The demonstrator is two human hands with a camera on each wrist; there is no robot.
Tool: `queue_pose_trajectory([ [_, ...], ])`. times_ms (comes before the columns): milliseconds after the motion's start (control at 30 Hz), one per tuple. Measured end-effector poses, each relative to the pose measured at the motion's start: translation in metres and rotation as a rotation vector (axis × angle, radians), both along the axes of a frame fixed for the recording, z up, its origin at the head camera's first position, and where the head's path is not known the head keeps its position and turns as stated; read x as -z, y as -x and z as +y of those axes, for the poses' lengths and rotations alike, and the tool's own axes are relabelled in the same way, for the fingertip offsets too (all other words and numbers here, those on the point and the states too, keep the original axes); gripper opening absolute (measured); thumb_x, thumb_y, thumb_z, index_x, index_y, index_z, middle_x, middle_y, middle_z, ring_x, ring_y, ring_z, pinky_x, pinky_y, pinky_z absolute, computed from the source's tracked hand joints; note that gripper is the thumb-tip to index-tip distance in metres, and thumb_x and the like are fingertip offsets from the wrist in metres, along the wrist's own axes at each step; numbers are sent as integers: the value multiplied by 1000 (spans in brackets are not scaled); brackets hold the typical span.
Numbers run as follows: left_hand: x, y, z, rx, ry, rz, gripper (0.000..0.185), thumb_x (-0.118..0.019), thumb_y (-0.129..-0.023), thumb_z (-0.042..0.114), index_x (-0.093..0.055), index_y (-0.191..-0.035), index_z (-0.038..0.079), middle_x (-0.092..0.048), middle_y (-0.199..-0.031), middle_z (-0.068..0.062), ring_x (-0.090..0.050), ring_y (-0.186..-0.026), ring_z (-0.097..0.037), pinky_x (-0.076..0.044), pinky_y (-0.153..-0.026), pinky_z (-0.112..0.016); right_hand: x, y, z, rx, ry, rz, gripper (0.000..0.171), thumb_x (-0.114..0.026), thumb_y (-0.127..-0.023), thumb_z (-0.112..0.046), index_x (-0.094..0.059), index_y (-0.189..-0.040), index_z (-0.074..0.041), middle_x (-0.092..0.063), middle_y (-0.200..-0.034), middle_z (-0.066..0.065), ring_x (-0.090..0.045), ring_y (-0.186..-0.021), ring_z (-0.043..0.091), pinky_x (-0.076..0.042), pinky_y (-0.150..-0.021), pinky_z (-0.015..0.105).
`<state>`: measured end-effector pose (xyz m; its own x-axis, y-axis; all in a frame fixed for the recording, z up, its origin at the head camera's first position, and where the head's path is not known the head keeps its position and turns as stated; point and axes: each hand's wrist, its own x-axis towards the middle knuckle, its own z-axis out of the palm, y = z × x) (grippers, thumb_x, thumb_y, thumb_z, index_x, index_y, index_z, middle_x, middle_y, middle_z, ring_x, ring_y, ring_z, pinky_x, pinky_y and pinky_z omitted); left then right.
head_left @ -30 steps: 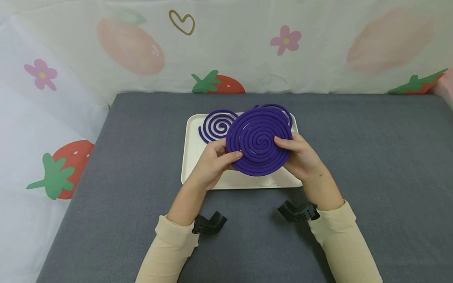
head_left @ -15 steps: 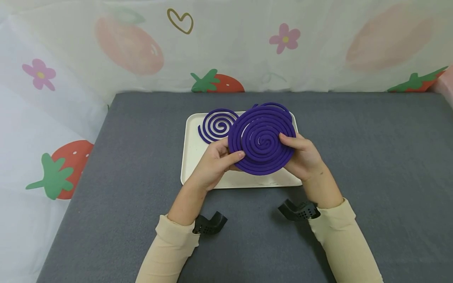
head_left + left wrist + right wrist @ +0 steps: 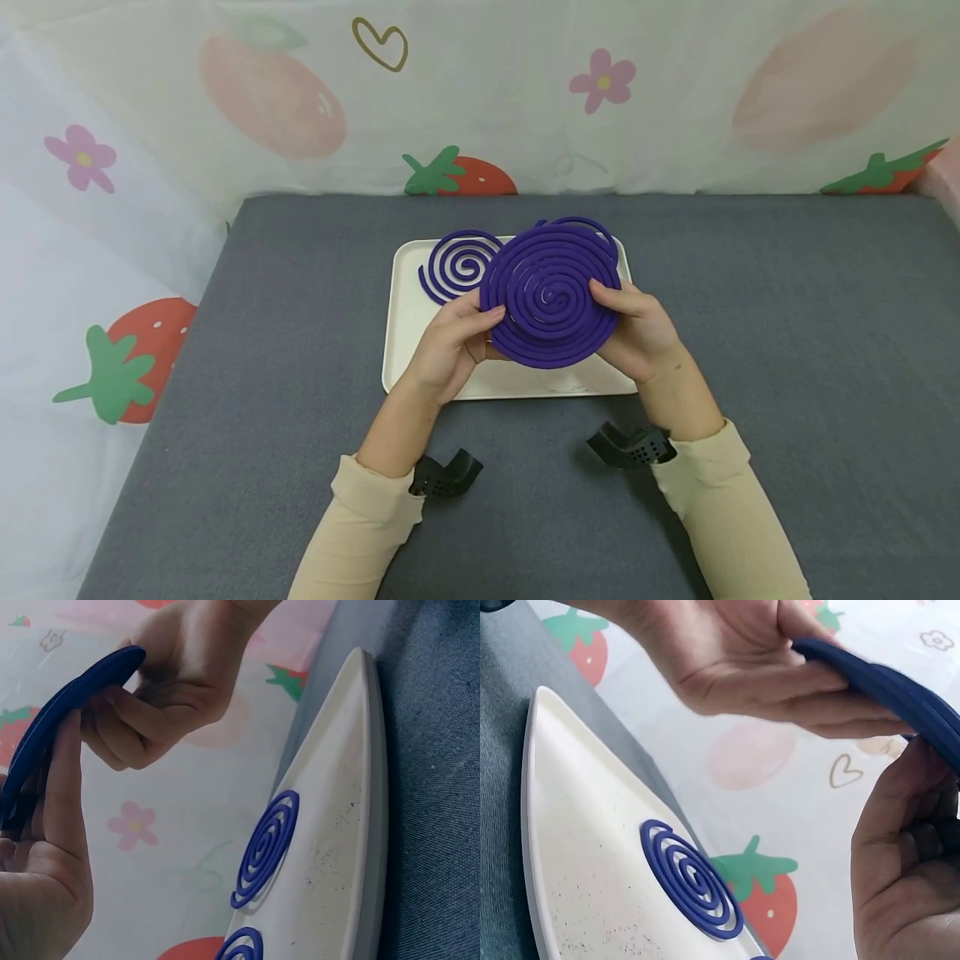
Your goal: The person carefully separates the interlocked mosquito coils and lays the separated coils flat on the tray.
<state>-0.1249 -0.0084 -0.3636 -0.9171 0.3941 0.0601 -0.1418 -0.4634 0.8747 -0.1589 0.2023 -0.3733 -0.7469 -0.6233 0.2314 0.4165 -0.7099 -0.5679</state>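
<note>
Both hands hold a tightly wound purple mosquito coil [image 3: 551, 300] above the tray, its flat face tilted toward the head camera. My left hand [image 3: 450, 342] pinches its left edge, thumb on the face and fingers behind. On the opposite side my right hand [image 3: 643, 333] grips the edge, its thumb reaching further in over the face. Edge-on in the left wrist view, the held coil [image 3: 56, 712] looks layered. Two looser purple coils lie toward the far side of the tray: the left coil [image 3: 470, 267] and the right coil [image 3: 592, 222], mostly hidden behind the held one.
A cream rectangular tray [image 3: 408, 350] lies on the grey cloth-covered table [image 3: 300, 333], with small dark specks on its surface. Behind the table hangs a white curtain [image 3: 480, 92] printed with strawberries and flowers. Black wrist mounts [image 3: 446, 473] stick out inward from the sleeves.
The held coil shifted slightly right, then back left. My left thumb has slid a little up along its edge, and my right thumb sits slightly higher on its face. The tray coils stay put.
</note>
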Motion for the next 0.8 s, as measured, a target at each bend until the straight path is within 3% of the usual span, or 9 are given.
queue_pose_trajectory([
  [100,-2,0,-1,-10,6,-8,25,-37,-90,2,-53,-109,-2,-67,-85,0,-64,-74,-11,-55,-64,-26,0,0,1,10,-44,7,18,-45,-99,-6,-55,-112,1,-61,-106,11,-61,-95,20,-49,-84,29],
  [367,-7,-1,2,-85,202,-34,41,-53,-87,3,-46,-124,-12,-65,-93,-1,-65,-80,-10,-55,-70,-26,-3,-2,-2,103,-262,57,17,-51,-96,-8,-59,-109,-2,-65,-99,8,-64,-86,16,-51,-80,27],
  [600,-7,-3,8,-198,222,-95,42,-58,-84,-2,-49,-124,-12,-64,-96,-8,-64,-81,-11,-55,-72,-26,-5,-3,-4,147,-400,70,16,-52,-94,-8,-63,-104,-6,-65,-97,5,-63,-84,13,-49,-80,27],
  [800,-1,-3,13,-305,283,-48,40,-61,-82,-4,-53,-119,-14,-64,-103,-19,-63,-85,-12,-53,-77,-26,-4,-1,-6,150,-450,96,20,-48,-92,-6,-66,-102,-7,-67,-96,4,-64,-86,13,-48,-84,28],
])
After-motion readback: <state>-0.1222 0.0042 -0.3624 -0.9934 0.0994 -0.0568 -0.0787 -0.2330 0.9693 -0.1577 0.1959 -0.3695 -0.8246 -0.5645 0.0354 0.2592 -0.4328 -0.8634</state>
